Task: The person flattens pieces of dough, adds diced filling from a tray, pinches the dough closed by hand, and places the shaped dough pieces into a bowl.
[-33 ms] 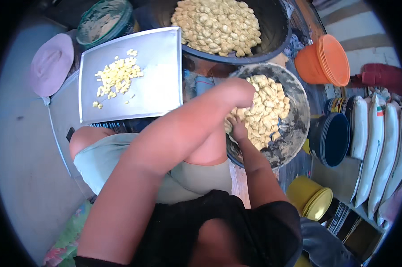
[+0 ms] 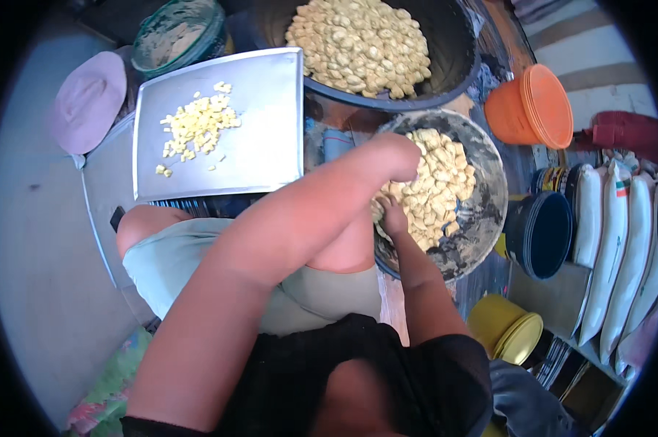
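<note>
Both hands are down in the round metal pan (image 2: pixel 482 218) sitting just in front of the person's knees. The left hand (image 2: pixel 394 156) comes in across the body and rests on top of the heap, seen from the back, so there's no telling whether the fingers are curled or spread. The right hand (image 2: pixel 393 216) pokes up from below right next to it, fingers bunched and pushed into the pile; whether it's actually pinching a piece can't be made out.

The stuff in the pan is a mound of pale yellow pods (image 2: pixel 445 182), chunky, oval, a bit wrinkled, tan in spots. They fill the upper left of the pan, while the lower right is bare grey metal that looks dusty and scuffed.

Right behind it, touching or nearly so, is a big dark basin (image 2: pixel 460 73) heaped with more of the same pods. To the left sits a flat steel tray (image 2: pixel 271 138) with a small scatter of brighter yellow bits (image 2: pixel 196 125), much smaller than the pods, bunched toward its upper left.

Further out: a pink hat (image 2: pixel 88 98) and a green-rimmed bucket (image 2: pixel 179 33) on the left, an orange bucket (image 2: pixel 533 105) on the right, a stack of dark blue tubs (image 2: pixel 544 233), white sacks (image 2: pixel 620 247), and a yellow bucket (image 2: pixel 500 328) lower right.
</note>
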Demonstrator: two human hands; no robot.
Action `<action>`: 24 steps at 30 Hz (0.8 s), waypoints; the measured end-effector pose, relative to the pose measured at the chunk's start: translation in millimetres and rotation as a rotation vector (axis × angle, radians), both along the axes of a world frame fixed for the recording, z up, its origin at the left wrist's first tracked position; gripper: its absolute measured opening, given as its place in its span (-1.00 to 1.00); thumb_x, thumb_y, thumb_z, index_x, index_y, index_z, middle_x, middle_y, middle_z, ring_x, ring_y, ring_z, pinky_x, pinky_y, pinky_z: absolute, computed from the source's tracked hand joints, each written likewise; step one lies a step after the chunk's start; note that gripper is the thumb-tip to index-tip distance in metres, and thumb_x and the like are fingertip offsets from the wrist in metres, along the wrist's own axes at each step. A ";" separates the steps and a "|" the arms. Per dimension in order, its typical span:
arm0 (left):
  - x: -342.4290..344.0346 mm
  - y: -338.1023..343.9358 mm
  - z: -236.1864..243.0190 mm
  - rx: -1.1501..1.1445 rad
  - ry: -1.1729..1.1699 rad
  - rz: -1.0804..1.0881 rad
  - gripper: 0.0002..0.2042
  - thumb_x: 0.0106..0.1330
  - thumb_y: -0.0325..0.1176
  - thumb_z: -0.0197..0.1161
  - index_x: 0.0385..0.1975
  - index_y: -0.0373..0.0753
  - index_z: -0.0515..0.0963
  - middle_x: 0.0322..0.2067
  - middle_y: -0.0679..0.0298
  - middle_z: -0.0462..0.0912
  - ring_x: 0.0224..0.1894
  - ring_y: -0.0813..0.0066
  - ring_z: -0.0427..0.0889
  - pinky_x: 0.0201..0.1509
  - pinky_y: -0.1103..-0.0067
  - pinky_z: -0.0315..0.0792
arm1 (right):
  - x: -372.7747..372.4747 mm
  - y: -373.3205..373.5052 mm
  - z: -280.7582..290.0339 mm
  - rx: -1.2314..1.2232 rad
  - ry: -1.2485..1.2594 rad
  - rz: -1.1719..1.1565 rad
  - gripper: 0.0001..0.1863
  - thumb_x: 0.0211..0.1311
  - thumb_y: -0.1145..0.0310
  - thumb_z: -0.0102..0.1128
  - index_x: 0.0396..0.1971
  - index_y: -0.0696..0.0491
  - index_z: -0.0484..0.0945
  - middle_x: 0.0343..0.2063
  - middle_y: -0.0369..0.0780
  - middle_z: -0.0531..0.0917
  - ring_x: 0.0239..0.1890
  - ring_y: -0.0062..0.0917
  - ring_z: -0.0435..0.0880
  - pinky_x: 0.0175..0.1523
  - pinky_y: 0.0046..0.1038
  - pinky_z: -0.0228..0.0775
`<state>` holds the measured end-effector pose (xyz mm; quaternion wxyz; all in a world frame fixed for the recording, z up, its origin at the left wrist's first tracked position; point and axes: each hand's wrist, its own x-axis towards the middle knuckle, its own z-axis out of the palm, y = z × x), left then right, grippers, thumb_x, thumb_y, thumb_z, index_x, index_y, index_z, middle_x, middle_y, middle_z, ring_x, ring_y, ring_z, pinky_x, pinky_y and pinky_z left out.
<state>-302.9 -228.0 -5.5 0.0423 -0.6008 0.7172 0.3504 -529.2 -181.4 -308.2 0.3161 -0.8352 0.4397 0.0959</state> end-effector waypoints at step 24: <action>130.5 133.1 38.1 -0.165 1.435 0.817 -0.31 0.21 -0.14 0.30 0.27 -0.16 0.11 0.02 0.15 0.48 -0.06 0.35 0.58 -0.19 0.47 0.56 | 225.9 -36.6 358.9 0.546 -1.101 -0.243 -0.38 -0.08 0.68 0.05 0.12 0.16 0.27 -0.06 -0.09 0.52 -0.06 -0.37 0.57 0.01 -0.42 0.47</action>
